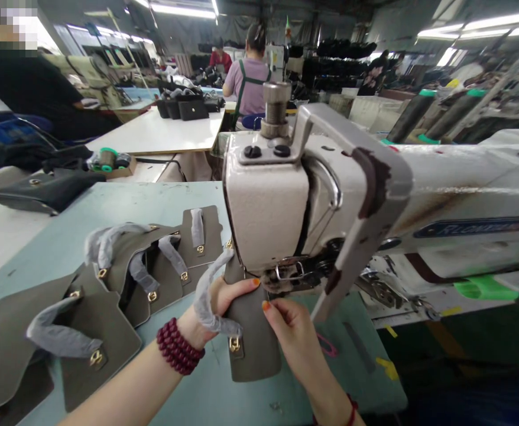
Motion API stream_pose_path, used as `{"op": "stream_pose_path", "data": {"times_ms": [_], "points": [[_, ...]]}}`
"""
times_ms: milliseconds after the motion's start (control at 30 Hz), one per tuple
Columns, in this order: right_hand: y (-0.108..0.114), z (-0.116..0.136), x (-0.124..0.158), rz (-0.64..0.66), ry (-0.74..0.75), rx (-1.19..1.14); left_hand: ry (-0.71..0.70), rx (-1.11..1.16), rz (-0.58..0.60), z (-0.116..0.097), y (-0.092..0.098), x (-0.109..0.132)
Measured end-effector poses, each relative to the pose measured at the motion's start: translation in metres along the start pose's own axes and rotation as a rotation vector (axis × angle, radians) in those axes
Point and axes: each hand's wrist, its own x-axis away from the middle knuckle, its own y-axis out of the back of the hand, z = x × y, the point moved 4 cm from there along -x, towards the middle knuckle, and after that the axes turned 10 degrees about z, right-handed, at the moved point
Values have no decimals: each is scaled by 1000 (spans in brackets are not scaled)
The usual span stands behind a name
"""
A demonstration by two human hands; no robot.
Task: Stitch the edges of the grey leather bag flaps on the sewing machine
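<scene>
Left hand (222, 296): grasping one grey panel (256, 358)
Right hand (291, 324): curled at panel's edge; grip, I cannot tell
Sewing machine (266, 204): one
Dark cones (412, 118): two

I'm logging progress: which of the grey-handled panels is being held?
The panel at the sewing machine, with the left hand and right hand at it; the other panels lie farther left, untouched.

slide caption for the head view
Left hand on a grey panel, right hand at its edge, at a sewing machine.
</scene>
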Motion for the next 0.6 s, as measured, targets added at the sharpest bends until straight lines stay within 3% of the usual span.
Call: {"op": "stream_pose_path", "data": {"times_ms": [300,600], "points": [[0,-2,-4,-50,14,30,89,83,-48,9,9,-9],[0,4,-8,-44,27,52,32,22,-81,-14,-1,-7]]}}
